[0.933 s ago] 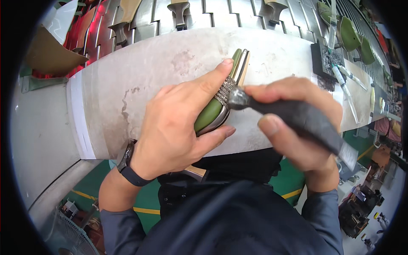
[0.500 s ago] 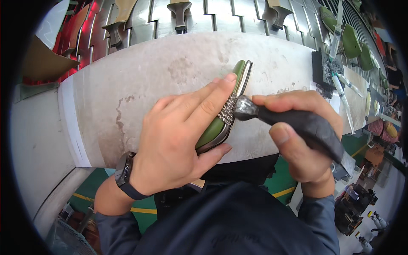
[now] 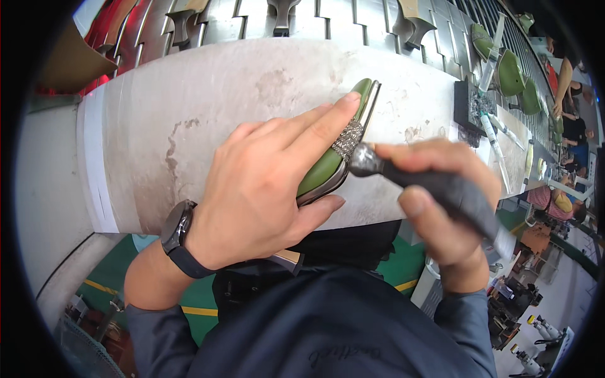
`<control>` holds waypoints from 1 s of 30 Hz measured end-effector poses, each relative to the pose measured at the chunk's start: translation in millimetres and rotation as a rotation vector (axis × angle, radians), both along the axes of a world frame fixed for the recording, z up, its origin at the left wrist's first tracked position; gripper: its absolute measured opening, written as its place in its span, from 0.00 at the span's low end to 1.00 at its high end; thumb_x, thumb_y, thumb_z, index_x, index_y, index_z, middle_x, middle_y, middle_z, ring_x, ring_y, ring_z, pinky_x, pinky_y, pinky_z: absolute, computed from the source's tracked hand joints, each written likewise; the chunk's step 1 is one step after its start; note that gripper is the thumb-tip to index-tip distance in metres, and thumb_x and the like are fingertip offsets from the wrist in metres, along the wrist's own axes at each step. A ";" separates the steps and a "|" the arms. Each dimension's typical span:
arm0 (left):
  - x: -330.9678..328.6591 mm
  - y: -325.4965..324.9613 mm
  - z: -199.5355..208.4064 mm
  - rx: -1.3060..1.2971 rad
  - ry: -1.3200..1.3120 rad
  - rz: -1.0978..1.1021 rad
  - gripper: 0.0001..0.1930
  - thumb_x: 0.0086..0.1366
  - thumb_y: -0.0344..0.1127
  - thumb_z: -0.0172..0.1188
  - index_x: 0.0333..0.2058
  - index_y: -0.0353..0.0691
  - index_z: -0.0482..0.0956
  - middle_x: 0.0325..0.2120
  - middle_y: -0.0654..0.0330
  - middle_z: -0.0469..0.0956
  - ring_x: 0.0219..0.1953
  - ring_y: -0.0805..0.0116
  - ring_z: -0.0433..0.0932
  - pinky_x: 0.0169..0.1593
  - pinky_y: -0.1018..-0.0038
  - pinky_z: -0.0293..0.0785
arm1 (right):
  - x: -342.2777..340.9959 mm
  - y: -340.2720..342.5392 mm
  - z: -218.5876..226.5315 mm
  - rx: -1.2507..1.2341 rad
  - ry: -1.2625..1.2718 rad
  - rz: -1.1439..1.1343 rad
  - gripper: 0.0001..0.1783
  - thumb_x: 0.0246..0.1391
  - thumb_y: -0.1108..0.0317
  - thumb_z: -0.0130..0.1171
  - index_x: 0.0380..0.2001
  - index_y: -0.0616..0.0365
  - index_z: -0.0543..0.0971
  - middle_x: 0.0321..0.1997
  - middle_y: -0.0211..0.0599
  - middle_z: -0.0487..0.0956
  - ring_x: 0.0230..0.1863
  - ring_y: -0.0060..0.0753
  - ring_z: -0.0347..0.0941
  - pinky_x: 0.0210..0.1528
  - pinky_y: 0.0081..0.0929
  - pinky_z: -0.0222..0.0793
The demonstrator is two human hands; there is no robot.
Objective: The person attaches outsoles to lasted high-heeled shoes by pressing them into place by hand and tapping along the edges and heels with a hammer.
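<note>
My left hand (image 3: 265, 179) is wrapped over a green shoe (image 3: 321, 170) that lies tilted on the worktable. Its fingers press along the upper, with the thumb under the near end. A sparkling studded band (image 3: 348, 138) crosses the shoe, and a shiny dark edge runs along the sole. In my right hand (image 3: 450, 201) is a hammer (image 3: 435, 186) with a thick black body. Its rounded metal face rests against, or right beside, the sole edge next to the studded band. Part of the shoe is hidden beneath my left hand.
Beyond the pale, stained worktable (image 3: 208, 94) runs a slatted metal conveyor (image 3: 346, 25) carrying heeled shoes. At the right stand a black box (image 3: 469, 107) and syringes (image 3: 498, 145); green shoe parts (image 3: 509, 72) are farther back. People (image 3: 570, 113) are at the far right.
The view has shifted slightly. Both hands stay at the shoe, and the hammer face sits a little lower along its edge; my right hand is blurred by motion.
</note>
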State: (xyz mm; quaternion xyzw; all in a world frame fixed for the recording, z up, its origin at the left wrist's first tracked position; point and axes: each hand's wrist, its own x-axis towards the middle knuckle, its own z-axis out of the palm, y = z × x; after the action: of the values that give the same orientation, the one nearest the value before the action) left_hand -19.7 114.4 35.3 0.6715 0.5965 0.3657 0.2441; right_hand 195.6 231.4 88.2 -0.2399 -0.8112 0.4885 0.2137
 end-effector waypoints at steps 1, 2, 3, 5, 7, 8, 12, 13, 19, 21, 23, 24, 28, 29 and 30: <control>0.5 0.6 0.2 0.008 -0.005 0.000 0.54 0.43 0.30 0.78 0.72 0.37 0.64 0.57 0.46 0.79 0.52 0.44 0.80 0.57 0.58 0.74 | 0.7 -6.1 -2.6 0.074 0.058 0.030 0.17 0.51 0.76 0.73 0.44 0.68 0.82 0.42 0.49 0.87 0.45 0.38 0.87 0.49 0.31 0.83; 1.2 0.4 0.1 0.016 -0.010 -0.001 0.54 0.43 0.30 0.78 0.72 0.38 0.64 0.56 0.46 0.80 0.52 0.44 0.80 0.57 0.58 0.74 | 0.7 -13.5 1.1 0.162 0.027 0.055 0.19 0.48 0.76 0.74 0.44 0.69 0.82 0.42 0.50 0.87 0.46 0.43 0.87 0.50 0.34 0.83; 1.2 0.1 0.7 0.015 -0.014 0.001 0.54 0.43 0.30 0.78 0.72 0.38 0.64 0.56 0.46 0.80 0.52 0.44 0.80 0.57 0.58 0.74 | -0.2 -19.7 4.7 0.250 0.000 0.081 0.20 0.46 0.76 0.75 0.44 0.70 0.82 0.43 0.52 0.86 0.47 0.47 0.87 0.52 0.36 0.84; 1.3 -1.3 1.6 0.019 -0.002 0.006 0.52 0.45 0.30 0.76 0.72 0.38 0.64 0.55 0.45 0.80 0.51 0.44 0.81 0.57 0.58 0.74 | -0.1 -31.1 -2.6 0.293 0.004 0.097 0.21 0.45 0.76 0.75 0.43 0.72 0.82 0.44 0.56 0.85 0.46 0.53 0.87 0.51 0.39 0.85; 1.8 -2.2 -0.6 0.036 0.012 0.009 0.51 0.46 0.30 0.75 0.72 0.37 0.64 0.55 0.45 0.80 0.52 0.43 0.81 0.57 0.58 0.74 | -1.5 -47.5 -13.4 0.309 0.114 0.002 0.21 0.45 0.76 0.75 0.42 0.72 0.82 0.44 0.59 0.85 0.45 0.56 0.86 0.51 0.41 0.85; 1.9 -2.8 -1.0 0.051 0.028 0.012 0.50 0.47 0.31 0.74 0.72 0.37 0.64 0.56 0.44 0.80 0.52 0.43 0.80 0.57 0.58 0.74 | -1.8 -55.4 -12.6 0.357 0.077 -0.004 0.21 0.45 0.75 0.75 0.43 0.73 0.81 0.43 0.60 0.84 0.45 0.57 0.86 0.51 0.42 0.85; 0.2 -8.4 0.4 0.069 0.069 0.008 0.51 0.48 0.32 0.72 0.73 0.34 0.61 0.58 0.43 0.78 0.54 0.43 0.79 0.57 0.58 0.74 | -18.9 -93.0 -32.6 0.540 0.131 -0.115 0.18 0.42 0.73 0.77 0.37 0.69 0.85 0.42 0.53 0.85 0.41 0.51 0.86 0.48 0.38 0.86; -1.8 -9.2 -1.1 0.116 0.074 -0.038 0.52 0.49 0.33 0.73 0.73 0.33 0.60 0.59 0.43 0.77 0.55 0.42 0.79 0.59 0.58 0.73 | -21.6 -98.2 -34.8 0.541 0.134 -0.117 0.18 0.42 0.73 0.77 0.37 0.69 0.85 0.42 0.53 0.85 0.41 0.51 0.86 0.48 0.38 0.86; -32.7 -16.6 -16.6 0.163 0.017 -0.204 0.43 0.60 0.39 0.70 0.71 0.31 0.62 0.60 0.43 0.76 0.60 0.42 0.76 0.64 0.56 0.69 | -17.0 -87.7 -32.0 0.409 0.188 -0.045 0.20 0.44 0.75 0.76 0.41 0.69 0.83 0.40 0.52 0.85 0.43 0.53 0.86 0.48 0.39 0.85; -38.7 -26.2 -22.7 0.081 0.023 -0.105 0.34 0.70 0.45 0.62 0.68 0.30 0.68 0.59 0.43 0.77 0.59 0.42 0.76 0.63 0.57 0.70 | -7.9 -82.0 -37.2 0.498 0.200 -0.120 0.20 0.45 0.76 0.76 0.43 0.68 0.83 0.43 0.51 0.85 0.45 0.54 0.85 0.48 0.39 0.85; -35.1 -30.4 -25.1 0.099 0.034 -0.049 0.28 0.76 0.47 0.54 0.63 0.30 0.73 0.57 0.43 0.78 0.58 0.43 0.77 0.61 0.58 0.71 | -6.8 -87.0 -41.9 0.520 0.166 -0.076 0.21 0.44 0.75 0.76 0.43 0.69 0.82 0.44 0.53 0.85 0.45 0.53 0.85 0.47 0.38 0.85; -33.5 -28.1 -22.8 0.095 0.002 -0.048 0.27 0.76 0.46 0.54 0.62 0.29 0.74 0.57 0.43 0.79 0.57 0.44 0.78 0.60 0.58 0.71 | -11.1 -92.3 -43.9 0.495 0.172 -0.054 0.22 0.44 0.75 0.76 0.43 0.69 0.82 0.44 0.53 0.85 0.45 0.53 0.85 0.47 0.37 0.85; -28.9 -27.9 -24.2 0.109 0.004 -0.012 0.24 0.75 0.44 0.55 0.59 0.28 0.76 0.54 0.44 0.81 0.53 0.45 0.80 0.57 0.58 0.72 | -14.8 -103.8 -48.0 0.382 0.162 -0.003 0.23 0.41 0.74 0.77 0.42 0.70 0.82 0.44 0.55 0.85 0.44 0.51 0.85 0.45 0.36 0.85; -27.9 -28.7 -22.8 0.098 0.028 -0.007 0.24 0.75 0.43 0.55 0.59 0.28 0.76 0.53 0.44 0.81 0.52 0.45 0.80 0.57 0.59 0.72 | -15.0 -104.5 -48.1 0.334 0.169 0.016 0.23 0.41 0.73 0.78 0.42 0.70 0.82 0.44 0.54 0.85 0.44 0.51 0.85 0.44 0.35 0.85; -26.1 -29.5 -22.1 0.099 0.021 -0.008 0.24 0.74 0.43 0.56 0.59 0.28 0.76 0.53 0.44 0.81 0.52 0.45 0.80 0.57 0.59 0.72 | -16.3 -105.5 -46.3 0.340 0.162 0.025 0.22 0.41 0.74 0.77 0.42 0.69 0.83 0.43 0.53 0.85 0.43 0.50 0.85 0.43 0.35 0.85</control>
State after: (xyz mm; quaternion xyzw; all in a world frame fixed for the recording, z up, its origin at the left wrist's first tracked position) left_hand -45.8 84.9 13.1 0.6888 0.5777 0.3867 0.2055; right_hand 179.4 125.9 41.9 -0.1501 -0.8651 0.3648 0.3097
